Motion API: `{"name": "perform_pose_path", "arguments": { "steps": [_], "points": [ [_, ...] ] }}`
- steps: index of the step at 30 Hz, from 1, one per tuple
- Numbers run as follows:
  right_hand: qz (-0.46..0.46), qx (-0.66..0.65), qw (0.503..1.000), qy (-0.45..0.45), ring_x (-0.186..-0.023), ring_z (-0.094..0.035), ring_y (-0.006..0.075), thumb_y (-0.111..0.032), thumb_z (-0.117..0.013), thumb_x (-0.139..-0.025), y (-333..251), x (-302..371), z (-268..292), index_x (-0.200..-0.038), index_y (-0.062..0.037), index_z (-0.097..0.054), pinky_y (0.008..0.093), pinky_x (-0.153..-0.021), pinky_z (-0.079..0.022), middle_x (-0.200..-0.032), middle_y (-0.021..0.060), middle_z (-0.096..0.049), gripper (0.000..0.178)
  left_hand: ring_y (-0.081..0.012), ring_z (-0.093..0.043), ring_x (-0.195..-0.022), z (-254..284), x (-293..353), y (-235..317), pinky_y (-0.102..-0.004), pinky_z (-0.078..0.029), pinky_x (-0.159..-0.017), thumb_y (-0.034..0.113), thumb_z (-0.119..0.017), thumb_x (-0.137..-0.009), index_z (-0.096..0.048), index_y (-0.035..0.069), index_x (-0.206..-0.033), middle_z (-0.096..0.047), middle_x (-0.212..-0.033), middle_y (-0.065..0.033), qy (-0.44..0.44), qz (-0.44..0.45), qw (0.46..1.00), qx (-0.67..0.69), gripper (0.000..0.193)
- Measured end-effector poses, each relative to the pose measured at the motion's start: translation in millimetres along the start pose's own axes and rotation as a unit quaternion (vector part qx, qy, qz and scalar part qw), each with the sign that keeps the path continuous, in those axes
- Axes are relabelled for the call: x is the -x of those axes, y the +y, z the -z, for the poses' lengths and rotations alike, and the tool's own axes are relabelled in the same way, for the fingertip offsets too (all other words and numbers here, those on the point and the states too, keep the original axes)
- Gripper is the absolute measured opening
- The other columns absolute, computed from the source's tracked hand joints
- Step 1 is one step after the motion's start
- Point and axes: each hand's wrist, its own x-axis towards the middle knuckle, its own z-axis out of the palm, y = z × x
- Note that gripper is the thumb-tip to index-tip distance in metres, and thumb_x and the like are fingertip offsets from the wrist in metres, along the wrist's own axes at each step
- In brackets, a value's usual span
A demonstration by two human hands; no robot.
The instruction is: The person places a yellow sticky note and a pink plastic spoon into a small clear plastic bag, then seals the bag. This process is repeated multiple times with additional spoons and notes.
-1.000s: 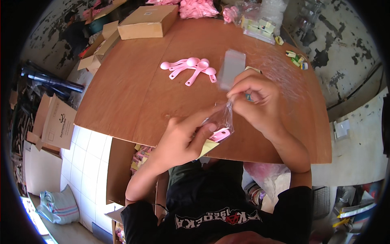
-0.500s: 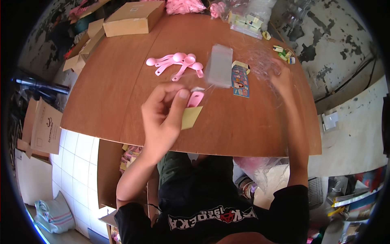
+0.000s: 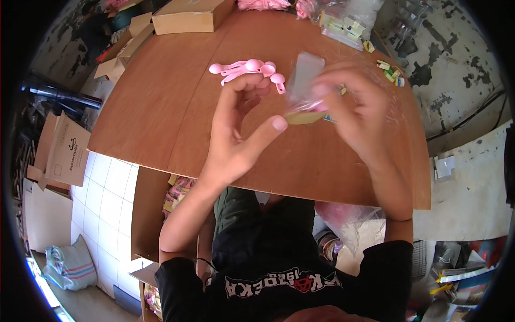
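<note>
Apparently to keep it off the brown wooden tabletop (image 3: 155,107), the motion-blurred right hand (image 3: 357,110) grips a clear-and-pink plastic packet (image 3: 311,107) with a dull-yellow card (image 3: 304,117), while the empty left hand (image 3: 236,140) hangs loosely open, its thumb tip just beside that card.

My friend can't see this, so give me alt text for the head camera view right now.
A blurred right hand holds a packet above a brown table, with the open left hand beside it. Beyond lie pink spoons and clear sleeves.
</note>
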Motion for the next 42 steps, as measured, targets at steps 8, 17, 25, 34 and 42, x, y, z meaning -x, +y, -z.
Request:
{"name": "perform_pose_path", "arguments": {
  "steps": [8,17,25,34,42],
  "points": [
    [-0.16,-0.12,0.98,0.008,-0.082,-0.066,0.0121,-0.006,-0.071,-0.087,-5,14,-24,-0.094,0.0024,-0.072,0.0268,-0.075,-0.052,-0.088,0.007,-0.07,0.011,-0.0223,-0.062,-0.113,0,4,-19,-0.0382,-0.052,-0.093,0.006,-0.079,-0.08,-0.051,0.001,-0.129,-0.064,-0.12,-0.0149,-0.065,0.094,0.987,-0.115,0.057],
    [-0.362,-0.309,0.876,-0.072,-0.091,-0.066,0.0107,-0.008,-0.07,-0.091,14,53,-31,-0.105,0.005,-0.066,0.025,-0.082,-0.054,-0.101,0.0084,-0.069,0.019,-0.011,-0.065,-0.093,3,18,-26,-0.0268,-0.055,-0.078,0.0,-0.072,-0.088,-0.047,-0.002,-0.13,-0.071,-0.103,-0.0098,-0.069,0.194,0.979,-0.003,0.049],
    [-0.367,-0.332,0.866,-0.065,-0.092,-0.068,0.0124,-0.007,-0.069,-0.092,19,65,-35,-0.107,0.007,-0.066,0.0251,-0.081,-0.056,-0.102,0.0091,-0.069,0.02,-0.0114,-0.064,-0.099,9,19,-27,-0.0266,-0.052,-0.084,0.019,-0.061,-0.1,-0.059,-0.002,-0.125,-0.07,-0.107,-0.0099,-0.046,0.228,0.972,0.016,0.032],
    [-0.342,-0.323,0.881,-0.057,-0.092,-0.068,0.0125,-0.007,-0.07,-0.092,25,71,-34,-0.11,0.0064,-0.067,0.0249,-0.081,-0.056,-0.102,0.0093,-0.07,0.023,-0.0121,-0.066,-0.096,10,21,-34,-0.0274,-0.055,-0.079,0.021,-0.057,-0.102,-0.063,-0.001,-0.124,-0.071,-0.108,-0.0084,-0.021,0.249,0.967,0.052,0.032],
    [-0.283,-0.312,0.906,-0.037,-0.093,-0.068,0.0128,-0.005,-0.069,-0.092,34,79,-36,-0.109,0.006,-0.068,0.0254,-0.083,-0.055,-0.102,0.0107,-0.071,0.02,-0.0112,-0.065,-0.096,12,19,-37,-0.0274,-0.055,-0.081,0.016,-0.059,-0.1,-0.066,0.0,-0.121,-0.071,-0.109,-0.0073,-0.02,0.225,0.974,0.032,0.027]
  ]
}}
